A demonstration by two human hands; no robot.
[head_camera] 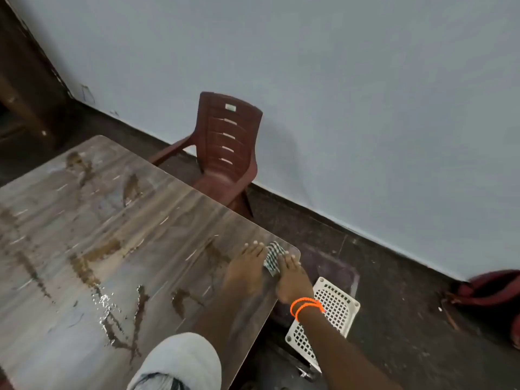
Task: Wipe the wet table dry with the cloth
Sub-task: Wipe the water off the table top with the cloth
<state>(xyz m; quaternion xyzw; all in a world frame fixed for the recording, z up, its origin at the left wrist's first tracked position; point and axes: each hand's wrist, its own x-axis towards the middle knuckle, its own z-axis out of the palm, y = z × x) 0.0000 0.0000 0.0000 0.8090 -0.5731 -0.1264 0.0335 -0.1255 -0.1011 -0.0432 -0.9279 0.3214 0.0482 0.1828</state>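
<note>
The wood-grain table point(118, 220) fills the left half of the head view, streaked with puddles and brown wet marks. A small checked cloth point(273, 258) lies at the table's right corner. My left hand point(246, 270) presses flat on the cloth's left part. My right hand point(292, 280), with orange bands at the wrist, presses on the cloth's right part at the table edge. Most of the cloth is hidden under both hands.
A brown plastic chair point(225, 147) stands beyond the table against the pale wall. A white perforated stool point(329, 313) sits on the dark floor just right of the table corner. A reddish bag point(489, 291) lies at the far right.
</note>
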